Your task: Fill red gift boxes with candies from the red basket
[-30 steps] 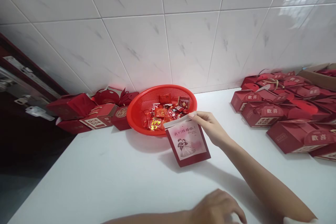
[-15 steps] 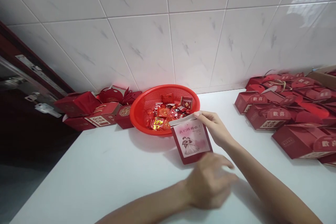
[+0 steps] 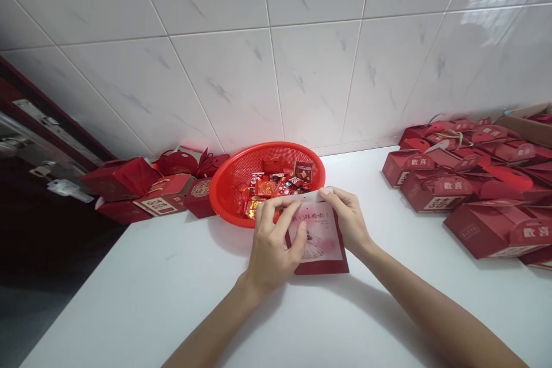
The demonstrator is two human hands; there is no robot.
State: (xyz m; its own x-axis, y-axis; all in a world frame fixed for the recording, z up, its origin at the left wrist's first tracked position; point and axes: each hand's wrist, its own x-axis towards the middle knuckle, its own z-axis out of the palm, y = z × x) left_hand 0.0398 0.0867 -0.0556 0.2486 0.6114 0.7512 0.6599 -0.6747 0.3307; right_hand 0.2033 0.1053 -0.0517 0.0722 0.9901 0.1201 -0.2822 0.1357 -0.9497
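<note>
A red paper gift bag [image 3: 322, 236] with a pale panel, printed with a couple and Chinese writing, is held upright in front of the basket. My right hand [image 3: 348, 219] pinches its top right corner, thumb at the pale upper edge. Closed on the bag's top left side is my left hand [image 3: 276, 241], its fingers over the upper edge and its thumb in front of the printed panel. That hand hides part of the picture. Just behind stands a red plastic basket [image 3: 226, 181], holding several wrapped sweets [image 3: 265, 187] in red and gold.
Several folded red gift boxes [image 3: 435, 190] crowd the table's right side, with a cardboard box [image 3: 520, 118] behind them. More red boxes [image 3: 166, 195] are stacked at the left by the door [image 3: 38, 207]. A tiled wall [image 3: 314, 86] backs the white table [image 3: 164, 282].
My left hand has come from below the bag up to its top left edge and closed on it. The right hand keeps its pinch; the bag has turned slightly. The view has shifted a little.
</note>
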